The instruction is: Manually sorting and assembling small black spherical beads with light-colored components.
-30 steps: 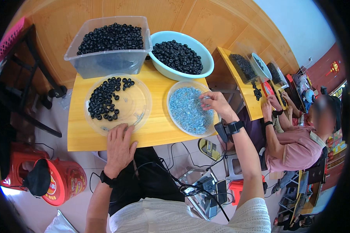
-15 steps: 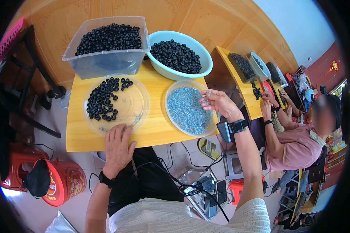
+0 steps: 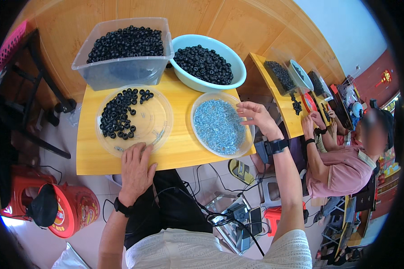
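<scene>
My left hand (image 3: 138, 172) lies with fingers extended on the near rim of a round clear plastic tray (image 3: 159, 110). In that tray sit many round black pieces with holes (image 3: 116, 112), and a few small silvery pieces (image 3: 158, 136) near its front right edge. My right hand (image 3: 259, 119) hovers, fingers apart, at the right rim of a round pale bowl (image 3: 246, 150). Heaped in the bowl are tiny bluish-silver pieces (image 3: 217, 125), too small to name surely. Nothing shows between the right fingers.
At the back of the yellow table (image 3: 179, 157) stand a clear bin (image 3: 121, 74) and a light blue basin (image 3: 238, 71), both filled with black pieces. A person in pink (image 3: 341, 172) works at another table on the right. Cables (image 3: 211, 210) and a red bucket (image 3: 76, 210) are below.
My right hand has drawn slightly right, from above the bluish-silver pieces to the bowl's rim; the small pieces at its fingertips no longer show. My left hand stays put.
</scene>
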